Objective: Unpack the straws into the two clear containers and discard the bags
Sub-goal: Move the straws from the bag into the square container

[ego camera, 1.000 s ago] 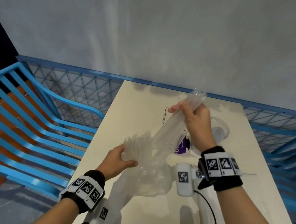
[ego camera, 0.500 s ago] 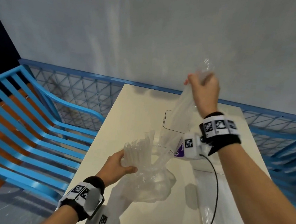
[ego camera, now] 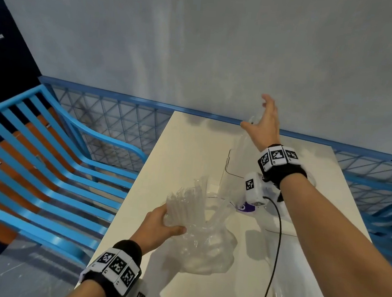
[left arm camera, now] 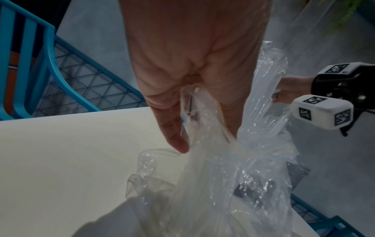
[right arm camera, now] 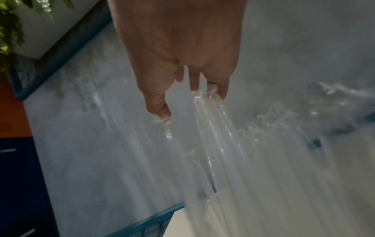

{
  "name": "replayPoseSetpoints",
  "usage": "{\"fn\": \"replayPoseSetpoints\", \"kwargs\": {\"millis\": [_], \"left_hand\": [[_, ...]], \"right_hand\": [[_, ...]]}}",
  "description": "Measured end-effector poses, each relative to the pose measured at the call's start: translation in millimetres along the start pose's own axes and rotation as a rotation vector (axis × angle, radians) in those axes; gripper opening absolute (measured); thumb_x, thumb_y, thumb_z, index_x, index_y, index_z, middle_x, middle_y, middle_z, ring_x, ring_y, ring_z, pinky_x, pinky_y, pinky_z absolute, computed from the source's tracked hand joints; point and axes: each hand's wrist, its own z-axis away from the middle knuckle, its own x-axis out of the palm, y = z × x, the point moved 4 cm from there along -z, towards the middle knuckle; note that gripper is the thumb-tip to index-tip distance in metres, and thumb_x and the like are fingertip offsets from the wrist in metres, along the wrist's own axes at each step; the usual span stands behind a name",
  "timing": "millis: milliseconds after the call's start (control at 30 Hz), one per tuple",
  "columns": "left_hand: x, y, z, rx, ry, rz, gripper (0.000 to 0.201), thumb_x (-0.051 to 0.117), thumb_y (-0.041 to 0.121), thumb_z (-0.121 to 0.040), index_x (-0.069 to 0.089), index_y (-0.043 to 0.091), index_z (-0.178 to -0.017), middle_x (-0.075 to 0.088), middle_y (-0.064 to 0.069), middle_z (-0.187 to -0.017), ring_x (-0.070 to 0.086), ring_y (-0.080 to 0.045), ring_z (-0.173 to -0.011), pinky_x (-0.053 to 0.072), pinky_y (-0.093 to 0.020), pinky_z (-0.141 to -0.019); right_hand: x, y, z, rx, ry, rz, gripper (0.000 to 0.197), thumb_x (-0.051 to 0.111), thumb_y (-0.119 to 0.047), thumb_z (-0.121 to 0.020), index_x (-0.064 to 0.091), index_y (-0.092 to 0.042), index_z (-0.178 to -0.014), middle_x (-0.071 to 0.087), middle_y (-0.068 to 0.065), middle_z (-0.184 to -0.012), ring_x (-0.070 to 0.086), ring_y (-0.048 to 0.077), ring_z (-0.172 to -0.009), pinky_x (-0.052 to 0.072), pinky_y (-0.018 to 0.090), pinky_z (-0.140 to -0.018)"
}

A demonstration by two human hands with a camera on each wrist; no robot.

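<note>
My left hand (ego camera: 171,220) grips the neck of a crumpled clear plastic bag (ego camera: 205,245) above the cream table (ego camera: 189,152). Clear straws (ego camera: 189,202) stick up out of the bag. The left wrist view shows the same hand (left arm camera: 202,128) with film bunched in its fingers and the bag (left arm camera: 223,184) hanging below. My right hand (ego camera: 255,113) is raised at the far end, fingers spread. A bundle of straws (ego camera: 244,141) hangs from its fingertips down into a clear rectangular container (ego camera: 231,166). In the right wrist view that hand (right arm camera: 192,104) only touches the straw tops (right arm camera: 213,136), thumb apart.
A blue slatted chair (ego camera: 45,157) stands left of the table, and a blue mesh railing (ego camera: 111,121) runs behind it under a grey wall. More clear plastic film (ego camera: 296,289) lies at the table's near right. A purple-labelled item (ego camera: 246,207) sits behind the bag.
My right hand rose with the drawn-out straw bundle from the bag to above the rectangular container, then spread its fingers. My left hand kept its grip on the bag.
</note>
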Motion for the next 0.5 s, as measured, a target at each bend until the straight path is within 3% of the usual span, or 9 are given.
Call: {"fn": "replayPoseSetpoints", "kwargs": {"millis": [67, 133, 233, 300, 433, 500], "left_hand": [[-0.4, -1.2, -0.5, -0.009, 0.001, 0.001, 0.045, 0.078, 0.019, -0.075, 0.051, 0.03, -0.108, 0.06, 0.012, -0.1, 0.057, -0.014, -0.1, 0.044, -0.026, -0.086], [-0.5, -1.5, -1.3, -0.015, 0.002, -0.001, 0.044, 0.078, 0.019, -0.075, 0.051, 0.03, -0.108, 0.061, 0.01, -0.101, 0.058, -0.015, -0.101, 0.044, -0.026, -0.086], [-0.7, -0.8, -2.4, -0.014, -0.008, -0.001, 0.044, 0.078, 0.019, -0.075, 0.052, 0.029, -0.109, 0.062, 0.007, -0.105, 0.059, -0.017, -0.103, 0.046, -0.028, -0.088], [-0.9, -0.4, -3.4, -0.01, -0.015, -0.004, 0.044, 0.078, 0.019, -0.075, 0.052, 0.029, -0.109, 0.063, 0.006, -0.106, 0.059, -0.017, -0.104, 0.046, -0.028, -0.088], [-0.9, 0.2, -4.1, -0.01, -0.023, 0.001, 0.044, 0.077, 0.019, -0.076, 0.051, 0.029, -0.11, 0.062, 0.007, -0.106, 0.058, -0.016, -0.102, 0.045, -0.026, -0.086], [-0.6, 0.9, -3.9, -0.01, -0.024, 0.001, 0.044, 0.077, 0.019, -0.076, 0.051, 0.029, -0.11, 0.061, 0.008, -0.105, 0.058, -0.016, -0.102, 0.044, -0.026, -0.087]], "right_hand": [[9.9, 0.2, -3.9, -0.072, -0.124, 0.113, 0.06, 0.066, -0.008, -0.084, 0.042, -0.007, -0.139, 0.045, 0.015, -0.142, 0.043, 0.026, -0.13, 0.03, 0.03, -0.108], [23.1, 9.8, -2.5, -0.057, -0.301, 0.267, 0.034, 0.057, -0.013, -0.093, 0.06, -0.003, -0.125, 0.056, 0.016, -0.133, 0.048, 0.03, -0.127, 0.032, 0.027, -0.101], [32.0, 22.7, 2.8, -0.006, -0.482, 0.397, 0.033, 0.045, -0.022, -0.099, 0.068, -0.002, -0.113, 0.064, 0.02, -0.121, 0.053, 0.036, -0.12, 0.039, 0.035, -0.098], [24.1, 18.7, 1.3, -0.033, -0.449, 0.316, 0.035, 0.044, -0.023, -0.1, 0.065, -0.002, -0.118, 0.063, 0.02, -0.125, 0.055, 0.033, -0.121, 0.04, 0.034, -0.101], [5.6, 2.5, -5.6, -0.134, -0.311, 0.201, 0.039, 0.044, -0.027, -0.1, 0.055, -0.013, -0.135, 0.037, 0.011, -0.152, 0.043, 0.021, -0.136, 0.028, 0.02, -0.104], [4.0, 1.2, -2.7, -0.05, -0.373, 0.236, 0.045, 0.042, -0.034, -0.1, 0.054, -0.008, -0.135, 0.045, 0.014, -0.147, 0.048, 0.026, -0.131, 0.033, 0.024, -0.103]]}}
